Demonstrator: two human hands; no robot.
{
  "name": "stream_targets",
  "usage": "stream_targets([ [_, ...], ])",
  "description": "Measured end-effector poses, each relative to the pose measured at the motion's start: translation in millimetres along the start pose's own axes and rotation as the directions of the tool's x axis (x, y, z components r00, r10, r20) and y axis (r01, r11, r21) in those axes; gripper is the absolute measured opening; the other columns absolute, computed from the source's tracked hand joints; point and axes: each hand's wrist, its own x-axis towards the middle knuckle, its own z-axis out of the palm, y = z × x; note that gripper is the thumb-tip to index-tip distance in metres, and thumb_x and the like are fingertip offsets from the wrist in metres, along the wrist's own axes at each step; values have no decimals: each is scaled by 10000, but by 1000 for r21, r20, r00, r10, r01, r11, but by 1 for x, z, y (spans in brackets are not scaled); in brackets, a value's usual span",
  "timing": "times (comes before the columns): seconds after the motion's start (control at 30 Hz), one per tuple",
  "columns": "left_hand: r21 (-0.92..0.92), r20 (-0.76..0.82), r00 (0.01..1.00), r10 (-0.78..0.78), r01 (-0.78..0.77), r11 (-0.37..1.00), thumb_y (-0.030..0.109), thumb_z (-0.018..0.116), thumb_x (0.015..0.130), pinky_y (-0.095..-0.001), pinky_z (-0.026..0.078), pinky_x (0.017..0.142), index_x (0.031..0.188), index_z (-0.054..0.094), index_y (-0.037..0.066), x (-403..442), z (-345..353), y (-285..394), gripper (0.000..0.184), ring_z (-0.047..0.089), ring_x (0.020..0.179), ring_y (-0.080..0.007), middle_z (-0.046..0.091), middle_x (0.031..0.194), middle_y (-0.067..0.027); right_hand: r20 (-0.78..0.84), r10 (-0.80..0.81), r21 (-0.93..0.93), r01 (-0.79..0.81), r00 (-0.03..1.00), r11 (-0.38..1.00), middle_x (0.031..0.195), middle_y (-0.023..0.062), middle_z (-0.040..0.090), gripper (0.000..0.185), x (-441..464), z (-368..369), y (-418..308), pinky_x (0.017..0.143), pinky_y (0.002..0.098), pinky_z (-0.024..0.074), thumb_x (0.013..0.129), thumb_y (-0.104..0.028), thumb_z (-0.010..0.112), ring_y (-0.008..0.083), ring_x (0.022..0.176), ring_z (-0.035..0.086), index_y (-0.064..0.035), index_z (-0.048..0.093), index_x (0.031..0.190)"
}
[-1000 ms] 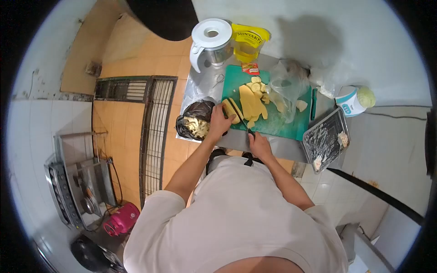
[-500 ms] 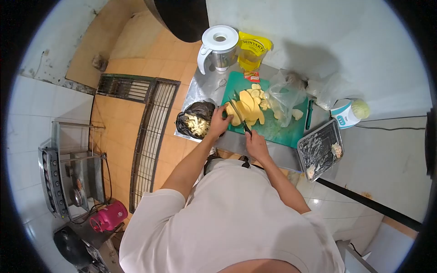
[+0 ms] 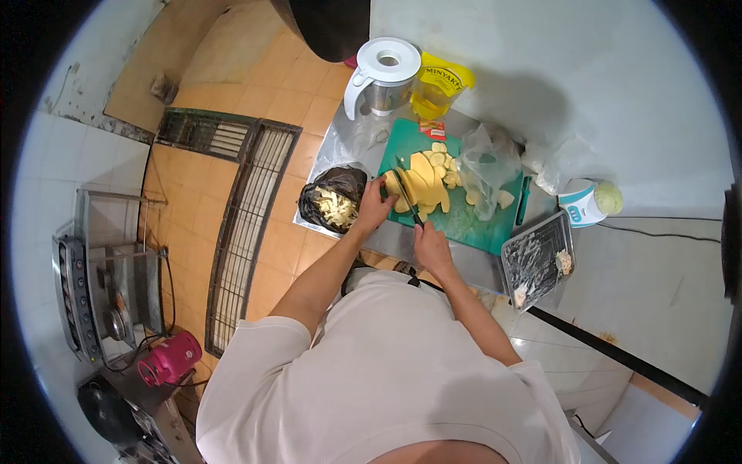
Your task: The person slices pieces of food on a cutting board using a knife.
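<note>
My right hand (image 3: 431, 246) is closed round the handle of a knife (image 3: 405, 198), whose blade lies among pale yellow vegetable slices (image 3: 425, 184) on a green cutting board (image 3: 469, 228). At the left end of these slices, my left hand (image 3: 376, 204) has its fingers bent and pressed against them, close to the blade. Just left of that hand, a black plastic bag (image 3: 345, 181) stands open with pale cut strips (image 3: 337, 209) inside. Smaller round slices (image 3: 439, 161) lie behind the long ones, beside a clear plastic bag (image 3: 481, 174).
Behind the board stand a white-lidded jug (image 3: 386, 73) and a yellow oil pouch (image 3: 440, 85). To the right are a green-handled tool (image 3: 523, 199), a smeared clear tray (image 3: 535, 259) and a kitchen scale (image 3: 581, 203) bearing a pale green round item. A pink gas cylinder (image 3: 174, 358) stands lower left.
The whole view has shifted slightly. Both hands stay at the slices, the right still gripping the knife, with little visible movement of the blade.
</note>
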Motion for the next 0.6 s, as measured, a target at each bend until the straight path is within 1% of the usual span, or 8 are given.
stream_targets([
  [0.07, 14, -23, 999, 45, -45, 999, 179, 756, 879, -349, 549, 822, 1416, 462, -53, -1, 2, -7, 654, 656, 933, -263, 518, 1272, -200, 35, -11, 25, 11, 999, 1000, 843, 362, 650, 420, 6, 1, 5, 794, 633, 489, 1059, -348, 433, 563, 833, 633, 45, 574, 1023],
  [0.17, 12, 8, 1000, -26, 26, 1000, 162, 767, 882, -360, 571, 874, 1399, 485, -27, -4, -1, 7, 619, 604, 1133, -310, 503, 1276, -198, 82, -27, 44, 24, 996, 999, 864, 361, 656, 436, 14, -6, 8, 817, 620, 491, 1060, -349, 429, 553, 862, 638, 51, 598, 1021],
  [0.27, -8, 25, 998, -61, 61, 998, 161, 753, 893, -369, 567, 881, 1383, 494, -32, -4, -1, 8, 587, 610, 1124, -315, 496, 1295, -197, 114, -16, 45, 11, 993, 999, 888, 352, 665, 457, 21, -14, 5, 835, 608, 493, 1058, -352, 434, 542, 887, 641, 61, 621, 997],
  [0.4, -19, 19, 999, -38, 38, 999, 149, 737, 907, -379, 561, 888, 1371, 500, -39, -7, -4, 14, 554, 614, 1123, -315, 491, 1308, -192, 145, 28, -15, -27, 989, 1000, 911, 339, 675, 478, 31, -14, -6, 840, 594, 503, 1055, -353, 435, 527, 911, 647, 67, 646, 972],
  [0.47, -29, 30, 998, -54, 55, 998, 146, 731, 914, -380, 559, 890, 1371, 500, -42, -9, -6, 19, 545, 614, 1127, -315, 490, 1309, -190, 109, 10, 2, -10, 994, 1000, 916, 338, 676, 479, 38, -9, -11, 848, 595, 502, 1052, -359, 435, 525, 918, 648, 64, 648, 984],
  [0.57, -62, -34, 999, 4, -6, 998, 167, 738, 892, -376, 541, 791, 1367, 523, -62, -8, -1, 8, 570, 669, 876, -252, 513, 1253, -185, 101, 26, -1, -26, 994, 1000, 948, 338, 677, 480, 45, -6, -26, 867, 594, 499, 1048, -369, 435, 520, 942, 648, 61, 647, 1014],
  [0.6, -57, -39, 999, -9, 7, 998, 159, 743, 883, -374, 541, 788, 1365, 523, -60, -9, 0, 6, 574, 669, 869, -252, 517, 1248, -186, 106, 44, -5, -43, 993, 999, 963, 339, 677, 482, 45, -6, -30, 875, 594, 498, 1046, -373, 434, 519, 953, 648, 60, 645, 1026],
])
